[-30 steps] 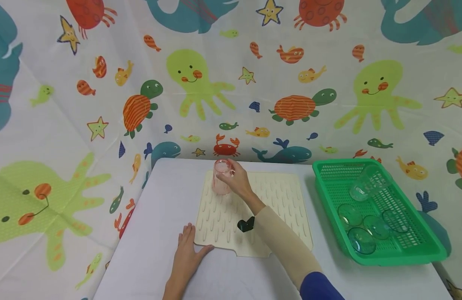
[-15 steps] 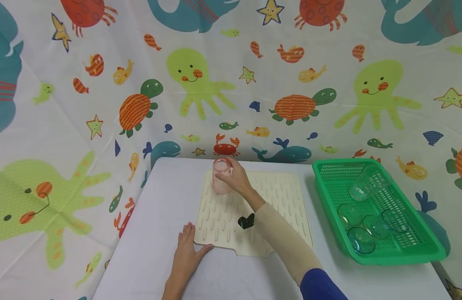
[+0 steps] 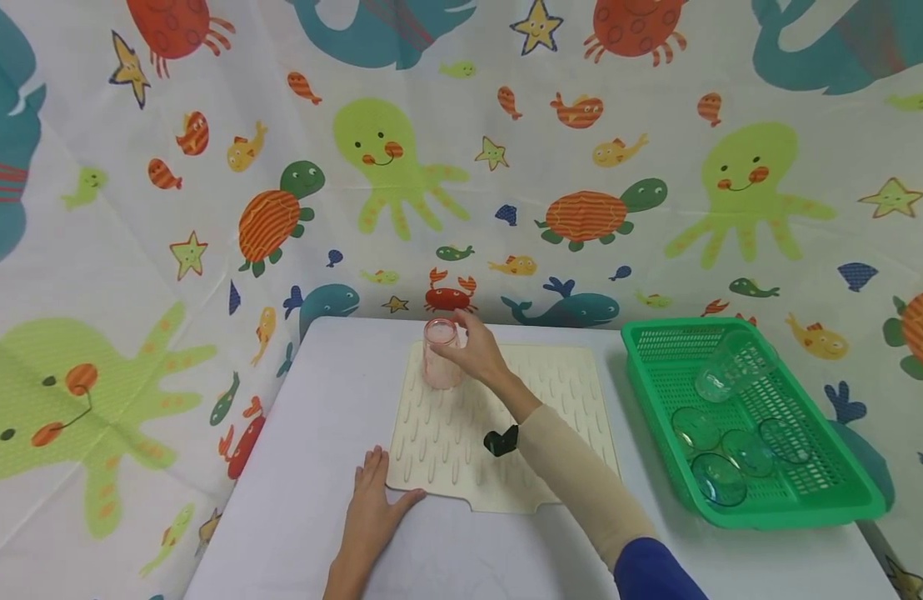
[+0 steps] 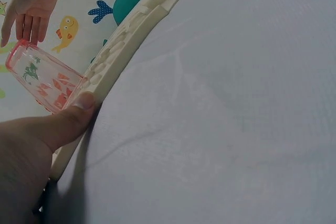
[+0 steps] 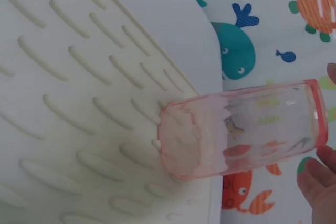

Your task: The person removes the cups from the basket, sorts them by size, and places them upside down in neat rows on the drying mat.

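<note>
A pinkish clear drinking glass (image 3: 441, 367) stands on end at the far left of a cream drainer mat (image 3: 559, 383) with raised ribs. My right hand (image 3: 476, 350) is beside its upper part, thumb and fingers spread apart around the thick pink top ring; in the right wrist view the fingertips (image 5: 317, 171) sit at or just off that ring. My left hand (image 3: 371, 517) lies flat at the mat's near left corner; its thumb (image 4: 76, 114) touches the mat's edge in the left wrist view.
A green plastic basket (image 3: 656, 433) stands to the right of the mat. Inside are a clear tumbler (image 3: 731, 367) lying tilted and several round bluish glass pieces (image 3: 720, 479). A white cloth (image 3: 319, 400) covers the table; a sea-animal curtain (image 3: 431, 83) hangs behind.
My right hand's fingers have spread away from the glass, and the hand and forearm have shifted slightly right. The glass stays in place, and my left hand has not moved.
</note>
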The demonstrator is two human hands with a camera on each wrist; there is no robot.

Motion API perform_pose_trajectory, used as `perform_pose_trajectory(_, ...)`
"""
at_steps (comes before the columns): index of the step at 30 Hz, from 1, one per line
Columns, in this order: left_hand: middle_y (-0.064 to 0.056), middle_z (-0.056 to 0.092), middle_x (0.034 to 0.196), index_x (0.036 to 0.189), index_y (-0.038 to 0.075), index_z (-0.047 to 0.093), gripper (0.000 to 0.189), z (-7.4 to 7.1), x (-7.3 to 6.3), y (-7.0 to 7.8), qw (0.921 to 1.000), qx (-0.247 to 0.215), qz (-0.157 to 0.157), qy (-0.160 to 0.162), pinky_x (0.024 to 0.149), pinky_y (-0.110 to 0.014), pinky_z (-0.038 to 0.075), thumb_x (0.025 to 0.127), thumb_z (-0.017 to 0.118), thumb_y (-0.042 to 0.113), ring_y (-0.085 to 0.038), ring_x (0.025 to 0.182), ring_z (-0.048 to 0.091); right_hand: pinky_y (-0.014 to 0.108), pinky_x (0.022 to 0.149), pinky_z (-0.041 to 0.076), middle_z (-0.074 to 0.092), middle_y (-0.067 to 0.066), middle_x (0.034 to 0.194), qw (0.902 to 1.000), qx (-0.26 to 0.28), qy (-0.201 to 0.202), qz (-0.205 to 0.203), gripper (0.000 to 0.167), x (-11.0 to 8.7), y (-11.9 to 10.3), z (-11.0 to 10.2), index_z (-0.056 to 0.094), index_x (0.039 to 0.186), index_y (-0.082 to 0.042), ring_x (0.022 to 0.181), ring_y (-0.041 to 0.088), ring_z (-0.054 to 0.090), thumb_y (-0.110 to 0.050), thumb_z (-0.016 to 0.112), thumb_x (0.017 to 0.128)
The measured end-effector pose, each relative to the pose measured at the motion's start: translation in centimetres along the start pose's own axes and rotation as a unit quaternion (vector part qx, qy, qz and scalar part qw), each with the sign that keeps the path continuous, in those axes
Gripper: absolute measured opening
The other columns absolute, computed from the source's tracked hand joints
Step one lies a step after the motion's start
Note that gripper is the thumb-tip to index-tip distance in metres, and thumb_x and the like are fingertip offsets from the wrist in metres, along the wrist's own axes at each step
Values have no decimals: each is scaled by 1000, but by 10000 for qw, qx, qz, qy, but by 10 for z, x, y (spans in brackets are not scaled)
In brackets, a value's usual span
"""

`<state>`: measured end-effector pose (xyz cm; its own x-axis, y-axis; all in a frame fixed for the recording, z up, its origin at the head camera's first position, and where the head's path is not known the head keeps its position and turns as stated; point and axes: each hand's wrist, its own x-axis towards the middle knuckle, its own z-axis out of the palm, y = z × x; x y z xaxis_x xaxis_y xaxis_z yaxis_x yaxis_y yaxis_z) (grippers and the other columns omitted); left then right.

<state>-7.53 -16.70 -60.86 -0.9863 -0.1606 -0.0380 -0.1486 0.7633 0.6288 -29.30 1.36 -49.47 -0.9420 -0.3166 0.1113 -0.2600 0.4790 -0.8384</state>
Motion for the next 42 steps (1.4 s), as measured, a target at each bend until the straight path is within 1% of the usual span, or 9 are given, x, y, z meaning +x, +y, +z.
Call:
perform_pose_trajectory(10, -26, 29, 161, 149, -10, 36, 104, 1, -1, 0, 10000, 56, -9, 20, 128, -56, 17, 78, 81, 51, -41, 153, 21, 52, 117, 44, 46, 10, 156, 9998, -183, 8, -87, 84, -10, -9, -21, 36, 155, -10, 144, 30, 45, -43, 75, 88)
perform_pose_trajectory(17, -26, 28, 162, 150, -10, 36, 104, 2, 0, -2, 10000, 47, -2, 7, 129, -55, 16, 78, 81, 52, -41, 154, 20, 54, 118, 43, 49, 12, 153, 9976, -557, 183, -370, 82, -16, -13, -37, 38, 154, -9, 142, 29, 46, -46, 71, 89)
perform_pose_trajectory(22, -26, 28, 162, 150, -10, 36, 105, 4, 0, -3, 10000, 42, 6, 24, 129, -55, 17, 77, 81, 52, -41, 154, 20, 56, 116, 44, 49, 11, 152, 9962, -669, 286, -478, 77, -24, -12, -47, 41, 151, -12, 141, 30, 47, -47, 72, 89)
perform_pose_trajectory(28, -25, 28, 162, 150, -9, 36, 105, 6, 2, -5, 9999, 95, -29, 27, 129, -55, 17, 77, 80, 54, -41, 154, 21, 54, 114, 47, 47, 14, 152, 9961, -644, 431, -419, 79, -36, -7, -62, 40, 151, -8, 139, 33, 48, -45, 72, 89)
perform_pose_trajectory(31, -26, 28, 162, 150, -9, 36, 105, 5, 2, -6, 10000, 90, -34, 23, 128, -56, 17, 78, 80, 54, -41, 154, 20, 55, 115, 46, 48, 13, 152, 9959, -667, 512, -345, 79, -40, -5, -70, 40, 151, -9, 139, 32, 48, -45, 73, 89)
perform_pose_trajectory(33, -26, 28, 162, 150, -9, 36, 105, 4, 1, -6, 9999, 106, -36, 22, 128, -57, 17, 78, 80, 53, -42, 153, 20, 55, 116, 45, 49, 12, 151, 9954, -699, 559, -329, 79, -43, -4, -76, 40, 152, -10, 139, 31, 47, -46, 72, 90)
perform_pose_trajectory(36, -26, 28, 162, 150, -9, 35, 105, 3, 0, -5, 9999, 120, -45, 15, 128, -57, 17, 78, 80, 52, -41, 153, 20, 56, 116, 44, 51, 13, 149, 9942, -728, 702, -379, 78, -47, -3, -87, 42, 150, -8, 138, 32, 48, -45, 72, 89)
perform_pose_trajectory(42, -26, 28, 162, 150, -9, 35, 105, 4, -1, -3, 9999, 159, -64, 10, 128, -57, 18, 78, 81, 51, -41, 153, 21, 56, 115, 44, 50, 14, 149, 9911, -779, 987, -430, 76, -54, -1, -114, 43, 149, -6, 136, 34, 48, -42, 73, 89)
